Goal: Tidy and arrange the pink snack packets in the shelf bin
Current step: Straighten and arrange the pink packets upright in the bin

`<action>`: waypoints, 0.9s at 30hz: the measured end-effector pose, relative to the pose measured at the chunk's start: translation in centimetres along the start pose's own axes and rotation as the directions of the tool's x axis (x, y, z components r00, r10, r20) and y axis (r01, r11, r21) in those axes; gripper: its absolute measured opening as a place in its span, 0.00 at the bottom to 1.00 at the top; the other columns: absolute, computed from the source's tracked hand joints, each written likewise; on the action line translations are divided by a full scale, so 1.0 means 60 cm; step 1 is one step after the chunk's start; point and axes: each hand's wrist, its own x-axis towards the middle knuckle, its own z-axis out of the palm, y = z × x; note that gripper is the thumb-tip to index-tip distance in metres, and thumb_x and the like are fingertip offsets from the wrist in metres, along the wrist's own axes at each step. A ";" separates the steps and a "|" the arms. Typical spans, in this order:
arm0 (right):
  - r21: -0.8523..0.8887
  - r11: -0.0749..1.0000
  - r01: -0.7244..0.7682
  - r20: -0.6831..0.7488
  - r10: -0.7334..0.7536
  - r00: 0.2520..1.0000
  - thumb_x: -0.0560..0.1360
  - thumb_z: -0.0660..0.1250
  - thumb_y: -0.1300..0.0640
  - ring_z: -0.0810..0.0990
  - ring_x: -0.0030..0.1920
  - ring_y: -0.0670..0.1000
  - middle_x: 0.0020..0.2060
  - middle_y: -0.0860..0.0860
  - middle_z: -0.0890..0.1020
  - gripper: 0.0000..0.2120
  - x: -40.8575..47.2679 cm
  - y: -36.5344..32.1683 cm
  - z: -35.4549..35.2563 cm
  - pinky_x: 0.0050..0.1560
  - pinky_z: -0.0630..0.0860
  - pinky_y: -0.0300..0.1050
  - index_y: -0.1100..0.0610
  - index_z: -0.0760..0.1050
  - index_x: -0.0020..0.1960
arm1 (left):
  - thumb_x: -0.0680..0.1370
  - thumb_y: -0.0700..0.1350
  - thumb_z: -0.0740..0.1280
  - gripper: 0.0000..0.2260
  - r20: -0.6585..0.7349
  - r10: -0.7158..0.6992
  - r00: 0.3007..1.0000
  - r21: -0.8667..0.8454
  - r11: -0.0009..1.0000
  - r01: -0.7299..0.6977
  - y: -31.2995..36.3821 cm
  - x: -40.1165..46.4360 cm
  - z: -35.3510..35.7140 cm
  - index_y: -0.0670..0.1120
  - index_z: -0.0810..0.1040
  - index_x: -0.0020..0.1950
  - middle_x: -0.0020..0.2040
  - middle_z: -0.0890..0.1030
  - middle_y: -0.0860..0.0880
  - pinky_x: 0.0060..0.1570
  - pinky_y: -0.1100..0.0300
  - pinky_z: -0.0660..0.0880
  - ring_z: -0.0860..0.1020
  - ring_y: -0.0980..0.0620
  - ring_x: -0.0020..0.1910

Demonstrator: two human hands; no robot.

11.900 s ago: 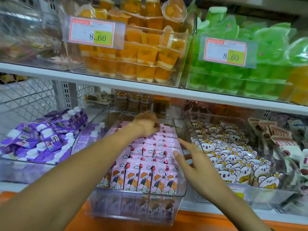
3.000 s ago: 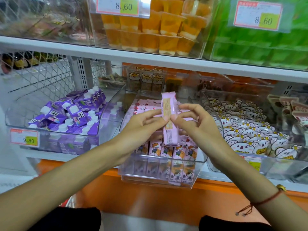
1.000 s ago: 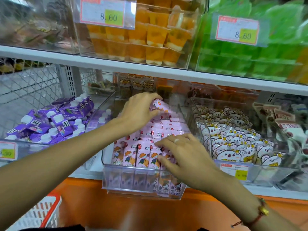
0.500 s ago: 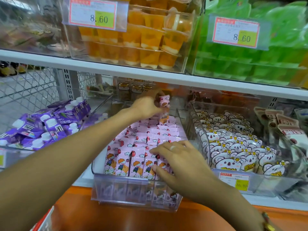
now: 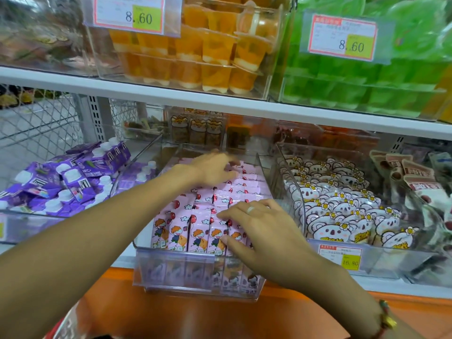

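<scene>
- Purple pouches (image 5: 66, 182) heaped in the clear bin at the shelf's left end.
- Left hand (image 5: 215, 168) reaching over the back rows of the pink snack packets (image 5: 195, 216), fingers spread and loosely bent, gripping nothing visible.
- Shelf bin (image 5: 176, 270) at the shelf's front edge, packets upright in rows inside.
- Right hand (image 5: 259, 231) flat over the front right rows, fingers extended, pressing packet tops.
- Koala-print packs (image 5: 342, 211) in the neighbouring bin, right.

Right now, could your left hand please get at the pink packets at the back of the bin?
Probably yes: the left hand already rests over the back pink packets, and nothing covers the bin.
</scene>
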 end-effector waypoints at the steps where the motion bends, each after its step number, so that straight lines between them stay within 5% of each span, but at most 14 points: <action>1: 0.002 1.000 -0.001 -0.002 0.001 1.000 0.80 0.54 0.41 0.70 0.61 0.44 0.63 0.42 0.74 0.20 0.000 0.000 -0.001 0.61 0.54 0.41 0.45 0.66 0.70 | 0.79 0.52 0.64 0.17 -0.045 0.001 0.999 -0.046 0.999 -0.003 0.001 -0.002 -0.003 0.50 0.74 0.67 0.66 0.76 0.48 0.60 0.52 0.73 0.75 0.48 0.62; 4: -0.003 1.000 0.006 -0.009 -0.006 1.000 0.80 0.53 0.41 0.70 0.61 0.44 0.64 0.42 0.74 0.21 0.000 0.000 0.000 0.60 0.54 0.40 0.45 0.66 0.70 | 0.77 0.51 0.67 0.14 -0.030 0.055 0.998 -0.050 0.997 -0.056 0.005 -0.006 -0.001 0.49 0.79 0.61 0.61 0.80 0.50 0.51 0.59 0.72 0.77 0.53 0.54; 10: 0.008 1.000 0.005 -0.024 -0.005 1.000 0.79 0.54 0.42 0.70 0.61 0.44 0.63 0.42 0.75 0.20 0.000 -0.001 0.001 0.60 0.54 0.41 0.45 0.67 0.69 | 0.76 0.48 0.70 0.10 -0.054 0.038 0.998 -0.035 0.999 -0.040 0.016 -0.005 0.005 0.47 0.82 0.55 0.57 0.81 0.50 0.50 0.57 0.73 0.75 0.55 0.50; 13: 0.010 1.000 0.007 -0.032 -0.007 0.999 0.79 0.54 0.42 0.70 0.61 0.44 0.64 0.41 0.74 0.20 0.000 0.001 0.003 0.61 0.53 0.40 0.44 0.67 0.69 | 0.78 0.47 0.67 0.09 -0.149 -0.042 0.988 -0.197 0.980 0.012 0.023 -0.005 -0.005 0.47 0.78 0.56 0.53 0.80 0.49 0.47 0.57 0.72 0.75 0.55 0.45; 18: 0.013 1.000 0.019 -0.053 -0.018 0.998 0.80 0.54 0.43 0.70 0.62 0.44 0.64 0.41 0.74 0.19 -0.001 0.004 0.005 0.61 0.52 0.39 0.44 0.67 0.69 | 0.81 0.43 0.63 0.11 -0.258 -0.390 0.884 -0.807 0.590 0.024 0.040 -0.040 -0.050 0.41 0.75 0.61 0.57 0.80 0.42 0.54 0.57 0.75 0.77 0.49 0.54; 21: 0.019 1.000 0.025 -0.069 -0.024 0.997 0.80 0.54 0.43 0.71 0.61 0.44 0.63 0.41 0.74 0.19 -0.002 0.003 0.006 0.60 0.53 0.39 0.44 0.67 0.69 | 0.82 0.42 0.61 0.08 -0.319 -0.524 0.790 -0.897 0.436 -0.073 0.045 -0.099 -0.059 0.43 0.73 0.60 0.56 0.80 0.42 0.59 0.48 0.76 0.79 0.45 0.56; 24: 0.052 0.998 0.019 -0.144 -0.011 0.990 0.81 0.55 0.49 0.71 0.60 0.43 0.61 0.41 0.76 0.15 0.001 -0.001 0.007 0.56 0.55 0.37 0.45 0.70 0.66 | 0.81 0.43 0.61 0.02 -0.420 -0.620 0.663 -0.901 0.373 -0.221 0.047 -0.172 -0.059 0.49 0.73 0.52 0.51 0.81 0.46 0.43 0.59 0.80 0.81 0.49 0.51; 27: 0.267 0.962 -0.052 -0.261 0.124 0.957 0.81 0.58 0.53 0.70 0.57 0.42 0.56 0.42 0.77 0.11 0.004 -0.013 0.003 0.52 0.61 0.35 0.49 0.74 0.61 | 0.80 0.45 0.63 0.03 -0.420 -0.643 0.640 -0.906 0.331 -0.262 0.052 -0.235 -0.050 0.50 0.76 0.49 0.43 0.82 0.52 0.45 0.59 0.80 0.81 0.57 0.44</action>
